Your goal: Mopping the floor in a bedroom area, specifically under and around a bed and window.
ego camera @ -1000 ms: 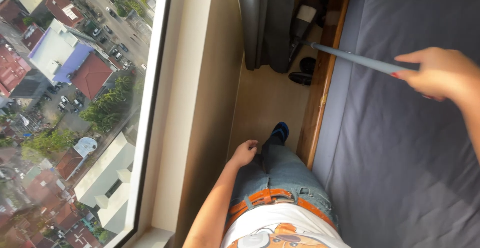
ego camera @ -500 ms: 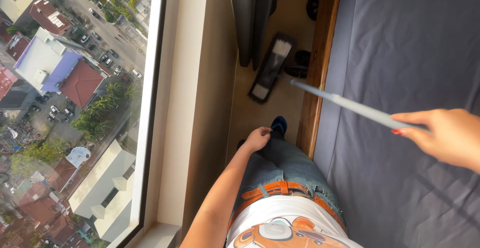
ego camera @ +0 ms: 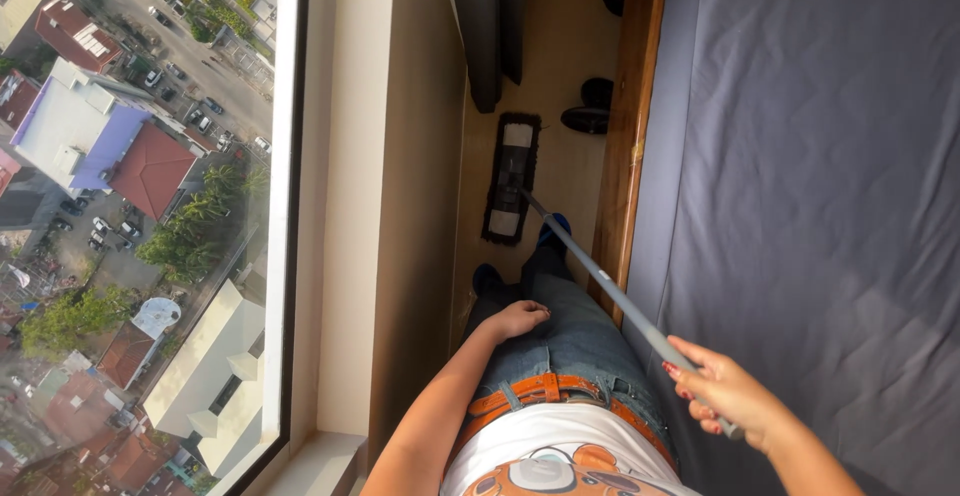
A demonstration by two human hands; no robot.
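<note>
Right hand (ego camera: 728, 394) closed around grey mop handle (ego camera: 600, 278), over bed (ego camera: 820, 206) edge. Mop head (ego camera: 512, 178) flat on floor (ego camera: 560, 36) between wall and bed. Left hand (ego camera: 518, 318) loosely curled, empty, resting on thigh.

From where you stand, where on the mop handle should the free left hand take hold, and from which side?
Probably the bare grey stretch of the mop handle below the right hand, which already grips the top end. The pole slants down to the flat mop head on the floor, passing just right of the legs. The left hand rests on the thigh, so coming from the left, across the jeans, looks shortest.
</note>
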